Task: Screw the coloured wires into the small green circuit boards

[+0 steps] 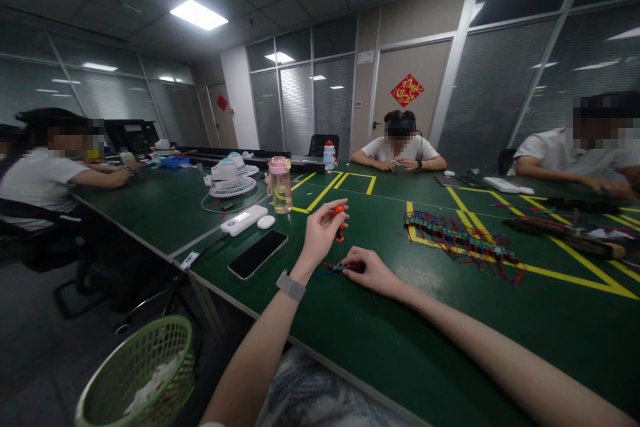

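My left hand (324, 230) is closed round the orange-and-black handle of a screwdriver (340, 232). The tool stands upright, its thin shaft pointing down at a small circuit board (340, 267) on the green table. Red and blue wires (325, 273) run out from the board to the left. My right hand (369, 270) pinches the board's right side and rests on the table. Its fingertips partly cover the board, and whether the screwdriver tip touches it I cannot tell.
A phone (259, 254), a white power strip (245, 220) and a pink-lided bottle (280, 185) stand to the left. Wired circuit boards (460, 237) lie in a row at right. A green basket (140, 373) is below the table edge. Several people sit around the table (400, 340).
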### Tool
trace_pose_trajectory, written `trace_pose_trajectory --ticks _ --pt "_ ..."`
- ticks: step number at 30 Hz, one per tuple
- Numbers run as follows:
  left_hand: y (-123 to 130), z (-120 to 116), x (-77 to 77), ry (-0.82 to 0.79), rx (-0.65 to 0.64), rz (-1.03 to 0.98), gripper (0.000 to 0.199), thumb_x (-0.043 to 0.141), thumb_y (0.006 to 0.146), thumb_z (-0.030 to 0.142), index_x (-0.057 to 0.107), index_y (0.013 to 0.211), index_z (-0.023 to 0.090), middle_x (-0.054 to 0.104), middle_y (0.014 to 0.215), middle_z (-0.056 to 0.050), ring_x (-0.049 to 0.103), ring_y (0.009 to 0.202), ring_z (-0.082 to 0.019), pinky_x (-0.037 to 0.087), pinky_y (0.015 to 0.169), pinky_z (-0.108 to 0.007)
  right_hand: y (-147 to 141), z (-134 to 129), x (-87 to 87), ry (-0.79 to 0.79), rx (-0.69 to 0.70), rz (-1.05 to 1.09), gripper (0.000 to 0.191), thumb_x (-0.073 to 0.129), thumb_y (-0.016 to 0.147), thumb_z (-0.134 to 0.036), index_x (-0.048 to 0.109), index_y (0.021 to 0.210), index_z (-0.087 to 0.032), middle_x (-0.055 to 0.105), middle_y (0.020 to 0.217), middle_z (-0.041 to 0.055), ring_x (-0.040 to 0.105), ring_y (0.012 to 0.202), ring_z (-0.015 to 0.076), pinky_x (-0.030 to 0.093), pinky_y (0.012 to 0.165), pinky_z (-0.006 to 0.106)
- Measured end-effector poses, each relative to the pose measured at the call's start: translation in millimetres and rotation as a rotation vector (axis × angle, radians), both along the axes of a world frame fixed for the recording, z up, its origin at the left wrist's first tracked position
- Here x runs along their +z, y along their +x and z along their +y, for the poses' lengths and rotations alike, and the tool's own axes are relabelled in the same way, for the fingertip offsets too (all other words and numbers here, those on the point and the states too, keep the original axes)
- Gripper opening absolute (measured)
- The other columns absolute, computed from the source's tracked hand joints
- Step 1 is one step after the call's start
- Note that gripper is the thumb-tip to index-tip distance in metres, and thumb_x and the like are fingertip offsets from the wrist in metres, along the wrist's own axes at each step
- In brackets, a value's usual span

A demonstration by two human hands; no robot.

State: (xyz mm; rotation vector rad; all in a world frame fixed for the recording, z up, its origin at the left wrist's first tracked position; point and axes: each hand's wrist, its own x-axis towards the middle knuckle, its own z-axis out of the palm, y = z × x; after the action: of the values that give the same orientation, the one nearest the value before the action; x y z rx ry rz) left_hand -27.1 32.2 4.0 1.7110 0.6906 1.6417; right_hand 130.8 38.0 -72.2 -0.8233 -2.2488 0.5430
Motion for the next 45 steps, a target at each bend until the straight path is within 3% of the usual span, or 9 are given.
trace_pose_trajectory --ticks 4,10,16,23,27,30,35,41,45 --pt "-2.8 -2.0 0.9 0.086 0.159 0.094 0.023 0.063 0.079 0.031 0.067 0.097 0.018 0.059 0.100 -0.006 0.059 0.087 -0.014 0.051 0.073 -0.024 0.0 -0.9 1.0 -0.003 0.000 0.001 0.014 0.061 0.076 -0.016 0.071 0.087 -0.016 0.060 0.081 0.0035 0.056 0.069 0.0133 0.045 0.062 0.024" --pt "1.1 -1.2 -1.4 0.009 -0.064 0.009 0.036 0.042 0.092 0.030 0.052 0.126 0.022 0.056 0.118 -0.009 0.062 0.095 -0.016 0.054 0.076 -0.030 0.0 -0.5 0.3 -0.006 0.001 -0.003 0.013 0.061 0.077 -0.016 0.070 0.086 -0.016 0.060 0.082 0.0037 0.056 0.069 0.0131 0.045 0.062 0.024" --pt "0.7 -4.3 -2.1 0.134 0.233 0.138 0.027 0.062 0.081 0.032 0.066 0.106 0.022 0.054 0.101 -0.005 0.057 0.093 -0.015 0.049 0.083 -0.028 -0.2 -0.8 0.6 0.009 0.001 -0.002 0.013 0.061 0.076 -0.016 0.070 0.085 -0.015 0.060 0.083 0.0043 0.056 0.070 0.0138 0.045 0.063 0.025" --pt "2.2 -0.6 0.9 -0.028 -0.137 -0.058 0.035 0.048 0.089 0.033 0.057 0.120 0.021 0.059 0.113 -0.009 0.062 0.090 -0.018 0.053 0.075 -0.032 -0.3 0.4 -0.9 -0.013 0.006 0.009 0.013 0.061 0.076 -0.015 0.070 0.085 -0.014 0.059 0.082 0.0037 0.056 0.069 0.0130 0.045 0.062 0.024" --pt "-0.3 -0.2 0.7 0.032 0.061 0.010 0.026 0.064 0.079 0.030 0.067 0.103 0.020 0.059 0.093 -0.004 0.058 0.082 -0.014 0.049 0.071 -0.025 -0.1 0.5 -1.5 -0.013 0.007 0.010 0.014 0.061 0.076 -0.015 0.070 0.086 -0.015 0.059 0.082 0.0039 0.056 0.070 0.0134 0.045 0.063 0.024" --pt "-2.2 -1.9 1.6 0.091 0.168 0.078 0.021 0.059 0.082 0.030 0.069 0.099 0.022 0.054 0.100 -0.005 0.055 0.093 -0.015 0.047 0.078 -0.024 -0.1 0.1 -1.0 -0.010 0.008 0.013 0.014 0.061 0.076 -0.016 0.070 0.086 -0.015 0.059 0.082 0.0040 0.056 0.069 0.0134 0.045 0.062 0.024" --pt "0.8 0.3 0.2 -0.015 -0.085 -0.039 0.034 0.047 0.089 0.030 0.057 0.121 0.023 0.056 0.119 -0.008 0.059 0.100 -0.018 0.050 0.081 -0.031 -0.1 -0.3 0.0 -0.018 0.005 0.003 0.014 0.061 0.076 -0.015 0.070 0.086 -0.014 0.059 0.083 0.0040 0.056 0.069 0.0129 0.045 0.062 0.023" --pt "-1.1 -0.3 -0.2 0.108 0.216 0.082 0.025 0.063 0.080 0.030 0.067 0.103 0.022 0.055 0.102 -0.005 0.056 0.095 -0.016 0.046 0.084 -0.028 -0.6 -0.4 0.4 -0.024 -0.003 0.009 0.013 0.062 0.076 -0.016 0.071 0.086 -0.014 0.060 0.082 0.0045 0.056 0.070 0.0137 0.045 0.063 0.024" --pt "-1.2 -1.0 1.0 0.059 0.065 0.028 0.030 0.047 0.089 0.032 0.061 0.115 0.024 0.053 0.119 -0.007 0.057 0.102 -0.018 0.049 0.083 -0.030 -0.6 -0.4 0.3 -0.036 0.001 0.012 0.013 0.062 0.077 -0.017 0.070 0.086 -0.013 0.060 0.083 0.0049 0.056 0.069 0.0135 0.045 0.061 0.024"
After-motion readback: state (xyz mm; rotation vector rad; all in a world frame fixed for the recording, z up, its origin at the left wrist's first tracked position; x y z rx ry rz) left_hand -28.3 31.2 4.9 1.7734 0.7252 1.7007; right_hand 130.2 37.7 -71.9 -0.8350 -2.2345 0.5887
